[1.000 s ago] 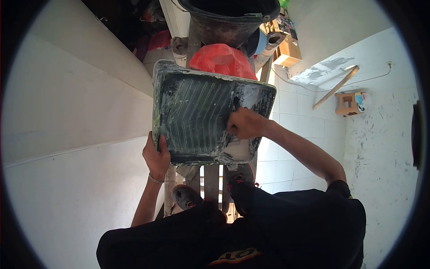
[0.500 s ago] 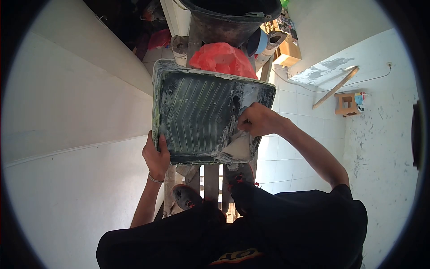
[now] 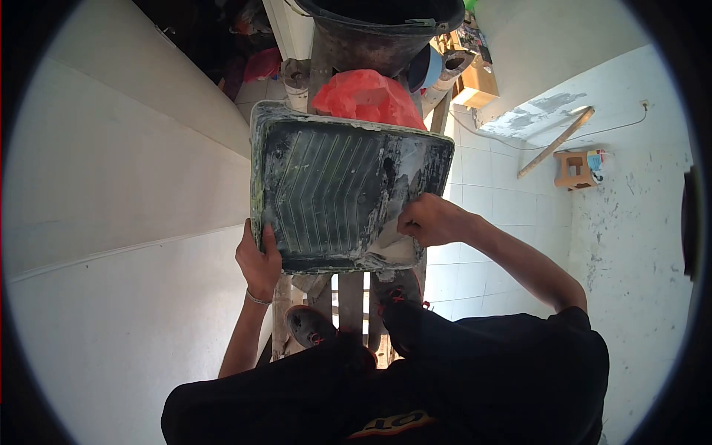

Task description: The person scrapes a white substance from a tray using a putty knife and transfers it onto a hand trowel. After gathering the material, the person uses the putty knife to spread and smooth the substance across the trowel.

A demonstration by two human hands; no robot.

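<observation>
A dark green ribbed paint tray [image 3: 326,185], smeared with white paste at its right end, is held level in front of me. My left hand [image 3: 259,261] grips its near left corner, thumb over the rim. My right hand [image 3: 432,219] is closed at the tray's right end, near the front corner. It holds a small flat scraper [image 3: 387,239] whose pale blade lies against the paste. The fingers hide most of the scraper's handle.
I stand on a wooden ladder [image 3: 348,297], both shoes [image 3: 308,323] on a step. Beyond the tray sit a red plastic bag [image 3: 367,96] and a black bucket [image 3: 386,33]. A white wall [image 3: 111,222] is at the left. Far below are the tiled floor, a wooden stool [image 3: 575,170] and a stick [image 3: 556,144].
My right hand has slid from the middle of the tray to its right end, then toward the near right corner. My left hand keeps its grip and the tray barely shifts.
</observation>
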